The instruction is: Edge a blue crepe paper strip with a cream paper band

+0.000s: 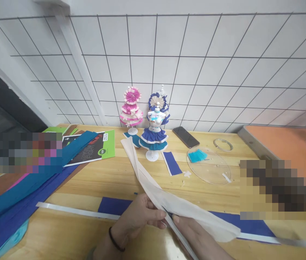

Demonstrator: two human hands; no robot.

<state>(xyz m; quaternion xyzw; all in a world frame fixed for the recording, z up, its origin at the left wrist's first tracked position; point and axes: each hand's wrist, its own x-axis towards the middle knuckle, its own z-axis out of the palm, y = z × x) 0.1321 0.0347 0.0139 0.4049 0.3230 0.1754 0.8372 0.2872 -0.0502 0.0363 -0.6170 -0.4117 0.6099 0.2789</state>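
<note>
A long piece of off-white crepe paper (153,184) runs diagonally across the middle of the table. My left hand (142,215), a dark band on its wrist, pinches the paper's near edge between thumb and fingers. Close by on the right, my right hand (191,229) is closed around a dark-bladed cutting tool (167,210), mostly hidden by the fingers and paper. At the blade the paper parts into a narrow strip (181,238) and a wider sheet. Beneath lie blue paper (115,206) and a long white strip (79,211).
Dress-form figures, one pink (131,108) and one blue and teal (153,139), stand near the tiled wall. A phone (186,136), clear disc (215,173) and blue piece (172,163) lie rightward. Teal paper (41,177) covers the left; an orange board (285,151) is far right.
</note>
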